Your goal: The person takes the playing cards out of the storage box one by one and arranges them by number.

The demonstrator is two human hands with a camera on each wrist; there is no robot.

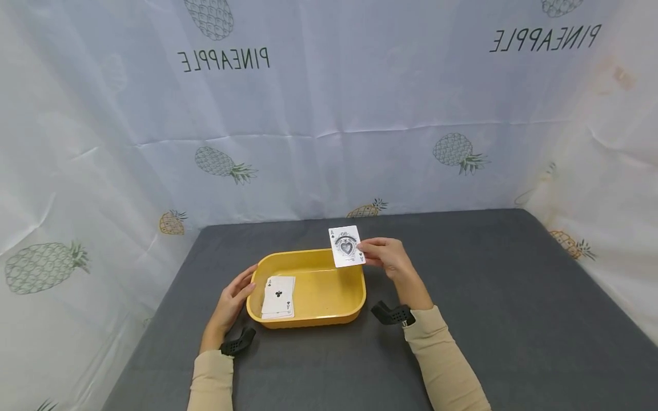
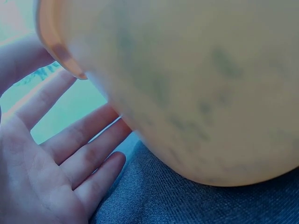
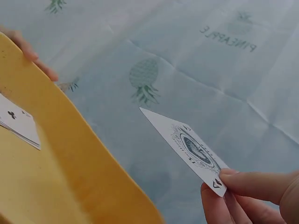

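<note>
Pinched between the thumb and fingers of my right hand [image 1: 386, 255] is an ace of spades playing card [image 1: 345, 246], its printed face showing. The card overlaps the back right rim of a yellow plastic tray [image 1: 321, 285] in the head view; in the right wrist view the card [image 3: 187, 151] tilts beside the tray wall. My left hand [image 1: 233, 297] touches the tray's left end, thumb at the rim. The left wrist view shows that hand's fingers [image 2: 77, 140] spread and fairly straight against the outer wall. A small stack of cards [image 1: 278, 298], ace of clubs uppermost, lies face up inside the tray's left part.
A dark grey cloth covers the table [image 1: 493, 297]. White curtains [image 1: 329, 103] with pineapple prints hang behind it and at both sides. Black wrist cameras [image 1: 393, 314] sit at both sleeve cuffs.
</note>
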